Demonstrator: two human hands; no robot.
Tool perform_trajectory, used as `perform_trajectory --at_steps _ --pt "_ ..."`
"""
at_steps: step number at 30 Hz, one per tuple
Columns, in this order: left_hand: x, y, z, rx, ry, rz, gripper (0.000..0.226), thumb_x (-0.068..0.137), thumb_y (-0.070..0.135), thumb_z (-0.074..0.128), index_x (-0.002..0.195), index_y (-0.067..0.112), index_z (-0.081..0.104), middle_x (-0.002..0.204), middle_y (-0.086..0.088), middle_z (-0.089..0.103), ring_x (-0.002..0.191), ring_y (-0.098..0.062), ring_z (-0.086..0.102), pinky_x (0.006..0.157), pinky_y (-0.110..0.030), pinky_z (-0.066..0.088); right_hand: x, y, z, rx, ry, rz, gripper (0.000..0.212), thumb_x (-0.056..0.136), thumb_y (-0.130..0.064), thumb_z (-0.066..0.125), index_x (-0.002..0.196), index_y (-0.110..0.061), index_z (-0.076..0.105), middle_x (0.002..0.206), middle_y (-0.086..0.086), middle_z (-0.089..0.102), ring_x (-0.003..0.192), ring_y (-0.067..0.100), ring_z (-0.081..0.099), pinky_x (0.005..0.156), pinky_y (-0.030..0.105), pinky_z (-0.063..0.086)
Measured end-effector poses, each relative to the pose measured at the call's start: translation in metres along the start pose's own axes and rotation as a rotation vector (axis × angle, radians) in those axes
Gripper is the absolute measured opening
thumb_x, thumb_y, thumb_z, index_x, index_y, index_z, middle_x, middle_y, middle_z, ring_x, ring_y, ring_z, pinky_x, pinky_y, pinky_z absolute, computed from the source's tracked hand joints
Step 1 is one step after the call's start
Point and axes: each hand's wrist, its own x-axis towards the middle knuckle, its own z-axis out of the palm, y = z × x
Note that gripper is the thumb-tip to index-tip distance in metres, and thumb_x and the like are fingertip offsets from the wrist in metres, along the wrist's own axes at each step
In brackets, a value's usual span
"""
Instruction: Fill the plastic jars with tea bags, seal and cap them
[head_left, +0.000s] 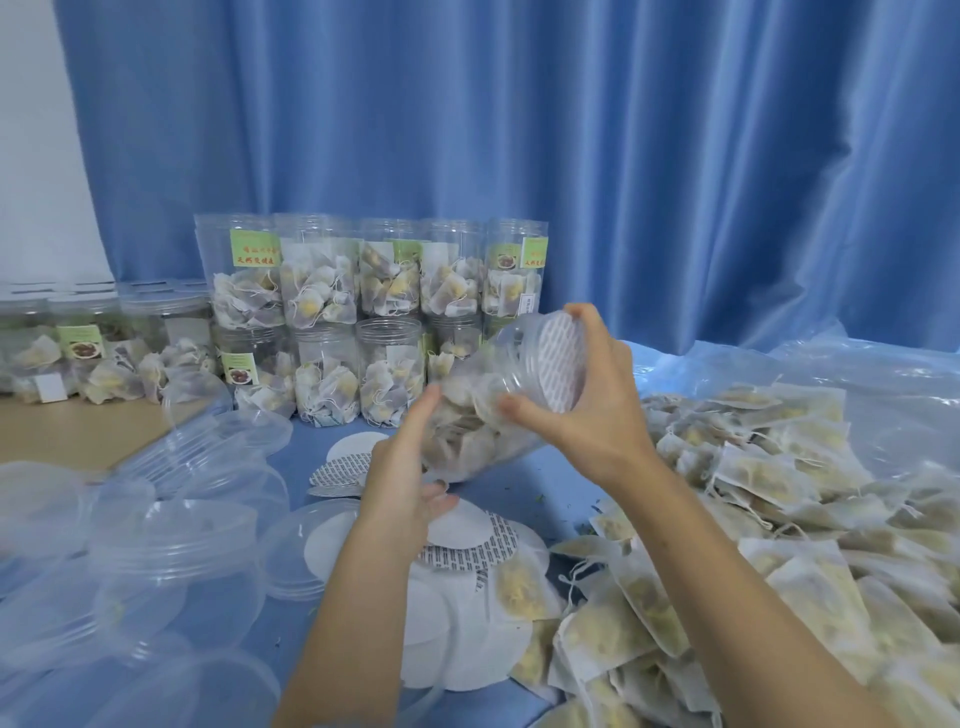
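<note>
The right hand (587, 410) grips the mouth of a tilted, tea-bag-filled jar (483, 415) held above the table (78, 436), a printed seal (563, 358) on its opening. The left hand (410, 467), fingers straight, steadies its side. Green labels (254, 248) on the stacked jars (363, 317) carry red characters too blurred to read.

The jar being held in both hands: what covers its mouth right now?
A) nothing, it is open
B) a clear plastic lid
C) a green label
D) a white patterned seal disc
D: the tilted jar has a white patterned seal disc across its mouth, under the right hand.
</note>
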Motion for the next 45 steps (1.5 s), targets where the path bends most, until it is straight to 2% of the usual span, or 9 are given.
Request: perform_trajectory --at_steps 5,12,16,20,27,36,38,42,45 --pt "0.000 0.003 -0.006 -0.307 -0.056 0.154 0.073 0.066 0.055 0.070 0.127 0.019 0.053 0.115 -0.008 0.068 0.096 -0.029 0.069 0.076 -0.050 0.056 -0.008 -0.007 0.006 0.200 -0.092 -0.022 0.100 0.057 -0.052 0.077 0.140 -0.041 0.022 0.137 -0.011 0.031 0.123 -0.005 0.029 0.092 -0.002 0.022" --pt "0.007 0.012 -0.025 -0.356 0.102 0.271 0.067 0.074 0.032 0.074 0.133 0.012 0.048 0.120 -0.013 0.064 0.104 -0.031 0.066 0.088 -0.057 0.050 -0.007 -0.009 0.005 0.220 -0.448 0.109 0.087 0.053 -0.092 0.046 0.128 -0.074 0.006 0.132 -0.051 0.011 0.138 -0.003 0.020 0.113 0.043 0.029" --pt "0.010 0.009 -0.026 -0.308 0.122 0.268 0.060 0.072 0.032 0.076 0.121 0.010 0.051 0.115 -0.012 0.067 0.097 -0.029 0.069 0.076 -0.051 0.056 -0.007 -0.007 0.005 0.088 -0.416 0.161 0.083 0.051 -0.100 0.024 0.125 -0.076 -0.006 0.151 -0.027 0.013 0.141 0.011 0.025 0.106 0.037 0.027" --pt "0.012 0.006 -0.024 -0.248 0.132 0.237 0.063 0.068 0.034 0.078 0.120 0.015 0.048 0.117 -0.013 0.065 0.092 -0.032 0.069 0.063 -0.040 0.058 -0.010 -0.005 0.006 0.048 -0.338 0.195 0.081 0.061 -0.093 0.019 0.130 -0.068 -0.016 0.157 -0.002 0.010 0.141 0.018 0.025 0.095 0.036 0.024" --pt "0.012 0.005 -0.026 -0.246 0.124 0.248 0.061 0.069 0.041 0.077 0.119 0.020 0.049 0.116 -0.011 0.066 0.095 -0.031 0.069 0.071 -0.046 0.057 -0.009 -0.003 0.004 0.201 -0.503 0.190 0.075 0.070 -0.086 0.034 0.128 -0.072 -0.011 0.152 -0.017 0.001 0.138 -0.002 0.008 0.096 0.030 0.017" --pt "0.013 0.007 -0.029 -0.222 0.142 0.237 0.083 0.068 0.042 0.077 0.138 0.017 0.040 0.125 -0.012 0.061 0.093 -0.031 0.069 0.057 -0.036 0.055 -0.002 0.003 -0.010 0.244 -0.526 -0.038 0.083 0.058 -0.014 0.081 0.116 -0.054 0.037 0.124 -0.026 0.037 0.118 0.015 0.044 0.099 0.041 0.046" --pt "0.012 0.008 -0.029 -0.234 0.137 0.235 0.086 0.067 0.041 0.078 0.139 0.017 0.038 0.123 -0.012 0.062 0.093 -0.030 0.069 0.059 -0.036 0.055 -0.001 0.004 -0.013 0.227 -0.517 -0.013 0.080 0.055 -0.028 0.084 0.115 -0.055 0.040 0.124 -0.024 0.042 0.113 0.011 0.052 0.094 0.040 0.050" --pt "0.011 0.007 -0.027 -0.263 0.123 0.248 0.095 0.061 0.040 0.080 0.141 0.016 0.035 0.128 -0.011 0.058 0.097 -0.030 0.068 0.060 -0.037 0.057 -0.001 -0.002 -0.010 0.278 -0.412 0.270 0.064 0.050 -0.079 0.063 0.107 -0.060 0.039 0.107 0.002 0.059 0.065 0.021 0.071 0.053 0.033 0.058" --pt "0.013 0.007 -0.029 -0.273 0.121 0.229 0.090 0.067 0.038 0.079 0.142 0.017 0.034 0.130 -0.011 0.057 0.097 -0.031 0.068 0.068 -0.043 0.057 0.001 -0.001 -0.008 0.245 -0.434 0.312 0.078 0.048 -0.087 0.057 0.117 -0.055 0.038 0.108 0.002 0.059 0.062 0.019 0.071 0.057 0.033 0.059"
